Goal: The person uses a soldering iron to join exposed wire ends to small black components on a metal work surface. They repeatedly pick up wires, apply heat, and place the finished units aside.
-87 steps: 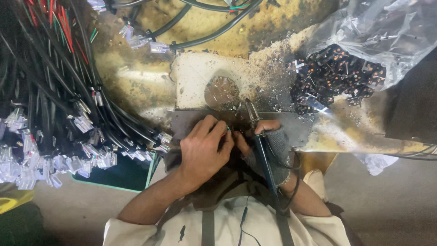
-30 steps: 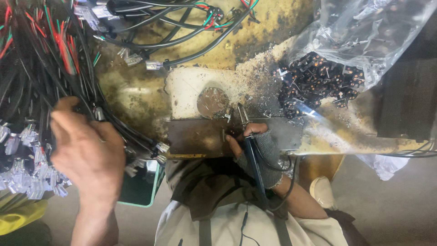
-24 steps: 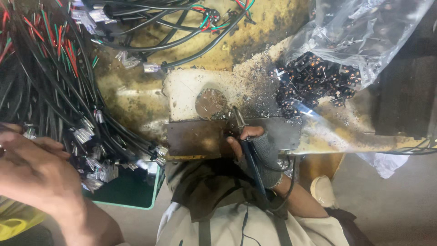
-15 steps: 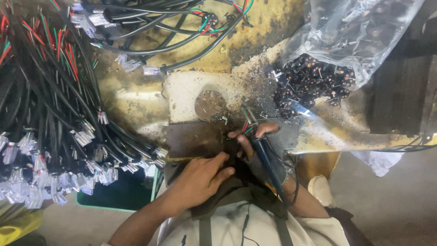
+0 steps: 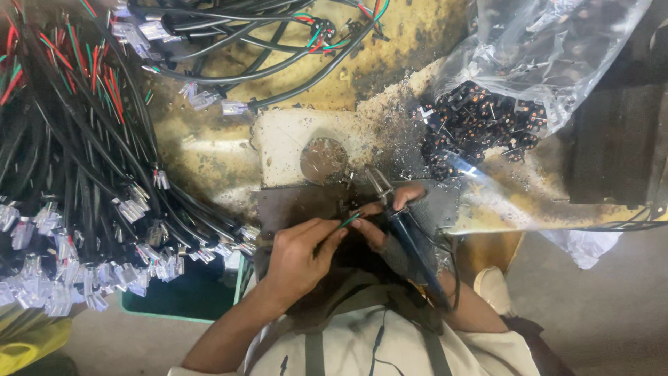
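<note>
A person's left hand (image 5: pixel 296 254) pinched a thin green-and-red wire (image 5: pixel 350 220) between fingertips, just beside the right hand (image 5: pixel 390 223), whose grip was closed around a soldering iron (image 5: pixel 410 237) at the near edge of the stained surface (image 5: pixel 209 150). Beyond lay a clear bag of small black parts (image 5: pixel 480 122) and bundled black cables (image 5: pixel 76 139).

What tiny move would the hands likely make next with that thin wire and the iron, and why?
Probably bring the dark-handled soldering iron tip down onto the thin green and red wire end. The left hand pinches the wire, the right hand holds the iron, and its tip sits just beyond the wire.
</note>
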{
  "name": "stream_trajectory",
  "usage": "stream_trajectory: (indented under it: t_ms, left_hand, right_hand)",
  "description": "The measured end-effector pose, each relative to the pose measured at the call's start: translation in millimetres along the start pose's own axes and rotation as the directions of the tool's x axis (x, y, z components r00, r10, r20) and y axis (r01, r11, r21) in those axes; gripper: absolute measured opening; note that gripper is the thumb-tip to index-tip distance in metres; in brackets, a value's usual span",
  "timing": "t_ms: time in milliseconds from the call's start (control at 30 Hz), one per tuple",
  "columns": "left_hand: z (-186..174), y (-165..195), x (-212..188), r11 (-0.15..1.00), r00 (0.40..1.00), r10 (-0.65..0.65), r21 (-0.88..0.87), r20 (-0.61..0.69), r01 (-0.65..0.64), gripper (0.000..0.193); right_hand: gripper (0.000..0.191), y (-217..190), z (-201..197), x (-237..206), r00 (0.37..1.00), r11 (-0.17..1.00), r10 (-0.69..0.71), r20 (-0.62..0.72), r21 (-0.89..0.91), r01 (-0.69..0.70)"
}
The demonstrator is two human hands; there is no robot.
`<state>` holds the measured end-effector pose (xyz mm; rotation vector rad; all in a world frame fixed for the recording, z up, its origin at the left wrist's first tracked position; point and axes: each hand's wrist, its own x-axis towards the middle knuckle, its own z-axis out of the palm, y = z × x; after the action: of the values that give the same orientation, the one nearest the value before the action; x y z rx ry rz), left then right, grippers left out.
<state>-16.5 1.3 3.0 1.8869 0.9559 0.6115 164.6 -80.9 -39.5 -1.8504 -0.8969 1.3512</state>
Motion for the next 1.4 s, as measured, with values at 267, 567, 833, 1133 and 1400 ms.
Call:
stream_trajectory:
  t_ms: [267,567,833,1133,1400]
  left_hand:
    - [5.0,-5.8,0.6,0.940,0.940,-0.341,-0.042,-0.013,0.340,0.013]
    - [8.0,-13.8,-0.6,0.998,0.984,0.001,-0.066,-0.176,-0.013,0.008]
    - [-1.8,-20.1,-0.3,0.906,0.928,-0.312,-0.231,0.202,0.355,0.027]
    - [-11.3,-7.9,12.0,0.996,0.975,0.074,0.039,0.212,-0.084,0.021]
    - [14.2,-11.1,-4.1,0.999,0.966,0.053,0.009,-0.254,-0.052,0.010]
  right_hand:
    - [0.012,-0.1,-2.0,4.4,0.999,0.999,-0.032,0.043,-0.032,0.033]
    - [0.012,8.8,6.9,6.2,0.985,0.983,-0.149,-0.091,0.095,0.158]
    - [0.040,3.4,1.8,7.4,0.987,0.935,-0.149,-0.060,0.317,0.161]
    - [0.055,-19.8,-15.8,3.8,0.971,0.892,-0.237,0.027,0.402,0.207]
    - [0.056,-15.4,-16.0,1.5,0.886,0.886,-0.464,-0.007,0.014,0.464]
